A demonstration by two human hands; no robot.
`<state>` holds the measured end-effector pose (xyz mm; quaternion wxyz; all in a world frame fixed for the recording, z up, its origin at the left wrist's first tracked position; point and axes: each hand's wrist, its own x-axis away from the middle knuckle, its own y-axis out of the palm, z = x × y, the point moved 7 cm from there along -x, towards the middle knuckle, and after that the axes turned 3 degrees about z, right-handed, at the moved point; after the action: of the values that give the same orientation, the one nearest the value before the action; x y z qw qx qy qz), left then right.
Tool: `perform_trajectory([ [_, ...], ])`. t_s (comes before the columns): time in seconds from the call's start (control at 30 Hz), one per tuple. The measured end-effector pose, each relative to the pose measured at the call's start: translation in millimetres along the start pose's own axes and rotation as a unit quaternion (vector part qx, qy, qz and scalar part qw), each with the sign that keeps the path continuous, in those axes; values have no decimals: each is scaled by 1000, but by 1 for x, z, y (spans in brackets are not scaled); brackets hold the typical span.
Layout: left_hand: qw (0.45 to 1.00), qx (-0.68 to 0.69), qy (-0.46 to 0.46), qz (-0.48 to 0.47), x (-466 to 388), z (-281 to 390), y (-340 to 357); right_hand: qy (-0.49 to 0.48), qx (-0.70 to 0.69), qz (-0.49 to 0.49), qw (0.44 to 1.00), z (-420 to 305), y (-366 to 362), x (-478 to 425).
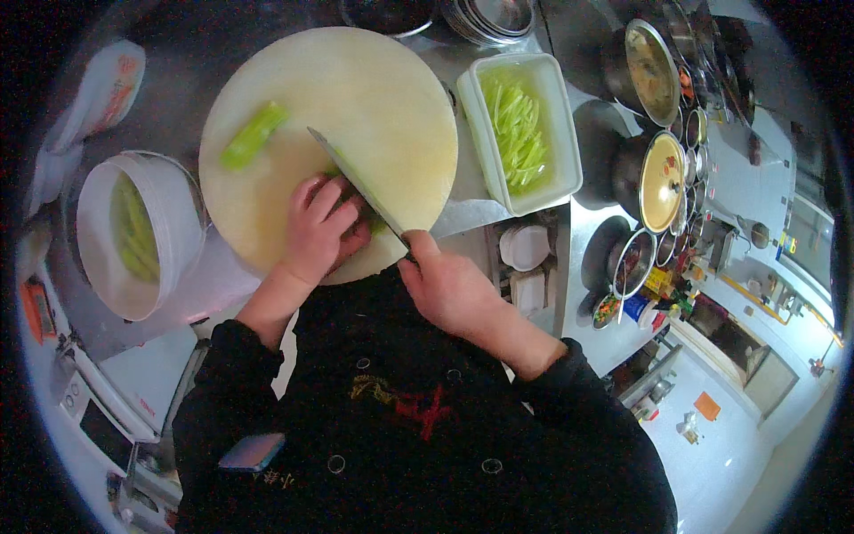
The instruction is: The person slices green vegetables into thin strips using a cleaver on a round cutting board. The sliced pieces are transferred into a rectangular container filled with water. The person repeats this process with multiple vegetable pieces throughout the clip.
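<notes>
A kitchen knife [357,183] is in my right hand [454,284], its fingers wrapped around the handle. The blade slants up and left across the round cutting board [373,80]. My left hand [323,223] presses with curled fingers on a green vegetable piece [379,225], mostly hidden under the fingers and behind the blade. A second, peeled piece of green vegetable stem [255,135] lies at the board's left side. Right of the board, a white rectangular plastic tub [472,127] holds thin green vegetable strips [519,137] in liquid.
At the left stands a white plastic bucket [177,220] with green stems [137,233] inside. Stacked metal bowls [490,37] sit beyond the board. Along the right are a large pot [652,73], a yellow-lidded pot [657,183] and several smaller containers. White dishes [525,247] rest on a lower shelf.
</notes>
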<state>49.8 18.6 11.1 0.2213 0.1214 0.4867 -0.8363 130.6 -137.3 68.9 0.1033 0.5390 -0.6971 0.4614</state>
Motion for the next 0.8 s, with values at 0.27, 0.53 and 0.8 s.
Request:
perform_trajectory([
  [0.27, 1000, 0, -1, 10, -3, 3, -4, -14, -24, 41, 999, 10, 0, 24],
  [0.53, 999, 20, -5, 25, -1, 1, -7, 19, -18, 5, 1000, -1, -9, 26],
  [0.8, 999, -14, 52, -4, -2, 7, -7, -38, -5, 44, 998, 6, 12, -7],
])
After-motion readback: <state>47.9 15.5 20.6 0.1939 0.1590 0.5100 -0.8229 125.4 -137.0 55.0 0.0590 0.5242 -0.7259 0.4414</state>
